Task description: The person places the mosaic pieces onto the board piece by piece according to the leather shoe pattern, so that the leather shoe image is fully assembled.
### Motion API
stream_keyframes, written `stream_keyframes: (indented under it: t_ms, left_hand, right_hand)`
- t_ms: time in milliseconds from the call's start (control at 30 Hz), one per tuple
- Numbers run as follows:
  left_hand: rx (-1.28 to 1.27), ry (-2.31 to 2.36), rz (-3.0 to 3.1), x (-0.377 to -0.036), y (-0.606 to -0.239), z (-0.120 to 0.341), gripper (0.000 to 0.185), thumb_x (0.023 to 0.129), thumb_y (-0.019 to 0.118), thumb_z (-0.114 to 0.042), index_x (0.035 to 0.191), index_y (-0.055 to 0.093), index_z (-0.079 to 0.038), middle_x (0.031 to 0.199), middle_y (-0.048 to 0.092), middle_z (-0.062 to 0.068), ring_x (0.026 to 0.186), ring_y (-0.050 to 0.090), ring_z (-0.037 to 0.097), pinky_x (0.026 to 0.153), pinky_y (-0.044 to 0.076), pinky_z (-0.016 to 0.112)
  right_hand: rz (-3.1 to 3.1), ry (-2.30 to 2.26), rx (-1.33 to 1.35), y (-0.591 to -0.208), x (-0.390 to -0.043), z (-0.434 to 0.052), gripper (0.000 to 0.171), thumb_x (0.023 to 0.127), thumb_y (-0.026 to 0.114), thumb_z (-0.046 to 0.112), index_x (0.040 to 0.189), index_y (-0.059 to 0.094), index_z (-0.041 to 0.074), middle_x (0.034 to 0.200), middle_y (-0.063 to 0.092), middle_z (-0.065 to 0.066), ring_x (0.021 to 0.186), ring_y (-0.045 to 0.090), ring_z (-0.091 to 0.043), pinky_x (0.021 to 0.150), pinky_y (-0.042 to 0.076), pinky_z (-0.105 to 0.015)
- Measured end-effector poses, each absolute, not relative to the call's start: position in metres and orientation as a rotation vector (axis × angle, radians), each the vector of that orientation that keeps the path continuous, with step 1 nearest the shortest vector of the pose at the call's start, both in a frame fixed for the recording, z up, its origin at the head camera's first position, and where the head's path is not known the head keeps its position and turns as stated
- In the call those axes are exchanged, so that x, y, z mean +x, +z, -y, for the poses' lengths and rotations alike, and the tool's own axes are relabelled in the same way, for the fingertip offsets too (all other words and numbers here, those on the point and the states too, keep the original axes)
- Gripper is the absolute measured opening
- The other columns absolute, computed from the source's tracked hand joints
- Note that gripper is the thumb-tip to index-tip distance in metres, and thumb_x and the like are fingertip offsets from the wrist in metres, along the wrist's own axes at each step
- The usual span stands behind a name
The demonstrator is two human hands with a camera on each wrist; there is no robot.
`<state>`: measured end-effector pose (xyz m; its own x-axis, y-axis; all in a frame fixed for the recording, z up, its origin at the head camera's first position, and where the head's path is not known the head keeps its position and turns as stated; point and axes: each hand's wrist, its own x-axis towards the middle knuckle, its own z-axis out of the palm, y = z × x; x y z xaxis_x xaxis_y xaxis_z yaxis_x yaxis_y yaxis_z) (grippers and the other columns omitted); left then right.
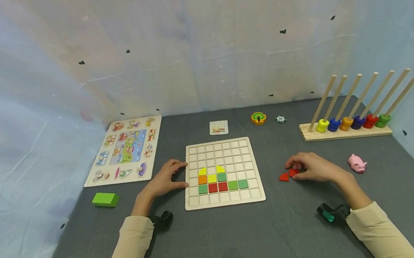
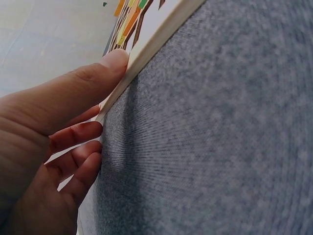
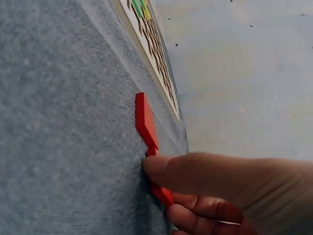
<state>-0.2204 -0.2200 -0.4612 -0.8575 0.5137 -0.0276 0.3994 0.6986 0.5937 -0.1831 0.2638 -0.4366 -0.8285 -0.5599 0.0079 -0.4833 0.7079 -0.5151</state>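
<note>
Left hand [image 1: 166, 178] fingers spread against grid board [image 1: 225, 199] left edge; right hand [image 1: 311, 166] pinching red tile [image 1: 293, 172].

A grey felt-covered table [image 1: 225, 240] carries everything. On it lie a wooden grid board [image 1: 256, 192] at the middle, a picture puzzle board [image 1: 125, 150] at far left, a green block [image 1: 105, 199] near it, a small card [image 1: 218, 127], a round tree piece [image 1: 258, 118], a dark chip [image 1: 280, 119], a peg rack with coloured rings [image 1: 344, 130], a pink pig [image 1: 357, 163] and two red pieces [image 1: 288, 175].
</note>
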Motion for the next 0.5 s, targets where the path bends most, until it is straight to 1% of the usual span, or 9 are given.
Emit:
stream_keyframes:
  t_ms: [200, 367, 500]
  left_hand:
    - [0.763, 0.886, -2.718, -0.221, -0.46, 0.22, 0.071, 0.078, 0.075, -0.037, 0.137, 0.046, -0.01, 0.13, 0.041, 0.012, 0.119, 0.039, 0.029, 0.099, 0.034, 0.051]
    - [0.76, 0.885, -2.72, -0.22, -0.46, 0.22, 0.071, 0.078, 0.075, -0.037, 0.136, 0.047, -0.009, 0.128, 0.042, 0.012, 0.119, 0.039, 0.03, 0.099, 0.034, 0.052]
    - [0.74, 0.876, -2.725, -0.22, -0.461, 0.219, 0.07, 0.077, 0.076, -0.036, 0.136, 0.047, -0.011, 0.128, 0.042, 0.01, 0.118, 0.039, 0.029, 0.099, 0.034, 0.051]
  right_hand:
    - [-2.784, -0.797, -0.906, -0.43, -0.19, -0.246, 0.03, 0.081, 0.072, 0.014, 0.108, 0.066, 0.004, 0.094, 0.06, -0.002, 0.082, 0.054, -0.016, 0.07, 0.046, -0.032]
    - [-2.754, -0.847, -1.025, -0.428, -0.196, -0.215, 0.029, 0.082, 0.072, 0.016, 0.109, 0.067, 0.006, 0.096, 0.059, 0.0, 0.084, 0.054, -0.015, 0.071, 0.046, -0.032]
    - [-2.7, -0.896, -1.116, -0.428, -0.2, -0.187, 0.03, 0.082, 0.072, 0.015, 0.111, 0.067, 0.006, 0.098, 0.058, -0.002, 0.085, 0.054, -0.016, 0.073, 0.047, -0.034]
